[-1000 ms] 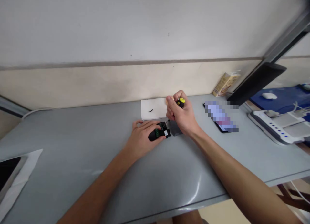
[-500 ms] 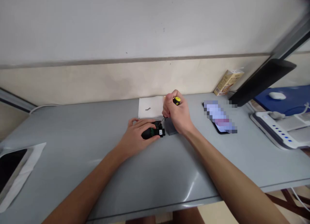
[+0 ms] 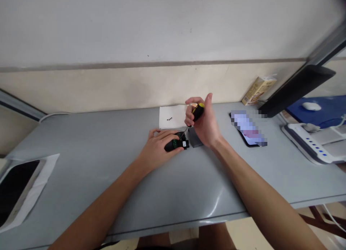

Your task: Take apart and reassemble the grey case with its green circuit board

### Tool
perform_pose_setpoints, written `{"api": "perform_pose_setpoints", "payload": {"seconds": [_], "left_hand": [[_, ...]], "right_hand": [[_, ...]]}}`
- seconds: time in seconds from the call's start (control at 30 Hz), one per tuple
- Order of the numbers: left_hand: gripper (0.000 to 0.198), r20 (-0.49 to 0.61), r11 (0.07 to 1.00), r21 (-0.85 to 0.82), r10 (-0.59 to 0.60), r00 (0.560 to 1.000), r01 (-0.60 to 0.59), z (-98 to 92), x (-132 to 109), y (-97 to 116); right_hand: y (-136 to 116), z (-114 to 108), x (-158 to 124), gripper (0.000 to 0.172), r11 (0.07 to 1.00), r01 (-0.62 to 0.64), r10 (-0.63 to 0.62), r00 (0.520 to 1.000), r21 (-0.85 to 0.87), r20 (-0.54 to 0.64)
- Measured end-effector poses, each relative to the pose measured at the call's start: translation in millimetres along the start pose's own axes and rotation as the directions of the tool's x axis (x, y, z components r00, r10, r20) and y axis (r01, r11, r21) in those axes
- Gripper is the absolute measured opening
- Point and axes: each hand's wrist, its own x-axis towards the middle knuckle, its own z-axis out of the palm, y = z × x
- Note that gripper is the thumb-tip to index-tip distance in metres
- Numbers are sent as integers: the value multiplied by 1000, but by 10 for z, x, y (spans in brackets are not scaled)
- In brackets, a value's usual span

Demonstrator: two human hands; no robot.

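My left hand (image 3: 160, 149) lies over a small black device (image 3: 169, 146) on the table, its fingers and thumb gripping it from both sides. A bit of green circuit board and a white label show on the device. My right hand (image 3: 207, 125) holds a screwdriver (image 3: 198, 112) with a black and yellow handle, fingers curled round it and the thumb raised off it. The shaft slants down left, its tip at the device's far side. A grey box (image 3: 195, 139) sits just right of the device, partly behind my right wrist. Several tiny dark screws (image 3: 169, 119) lie on white paper (image 3: 175, 115).
Toward the right lies a phone (image 3: 247, 129) with a blurred screen. Beyond it are a carton (image 3: 258, 91), a black upright panel (image 3: 297, 88) and a white power strip (image 3: 310, 143). A dark tablet-like object (image 3: 17, 188) rests at the left. A wall borders the table's back.
My right thumb has lifted from the screwdriver and the grip has loosened, with the handle now tilted more to the right. My left hand still grips the device. The view has shifted slightly.
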Motion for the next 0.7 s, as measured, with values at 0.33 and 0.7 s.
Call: {"api": "perform_pose_setpoints", "payload": {"seconds": [0.33, 0.7], "left_hand": [[20, 11, 1000, -6, 1, 1000, -1, -1, -30, -2], [21, -25, 1000, 5, 14, 1000, -14, 24, -39, -16]], "right_hand": [[144, -3, -1, 46, 999, 29, -31, 998, -37, -49], [27, 38, -24, 46, 998, -18, 22, 999, 67, -47]]}}
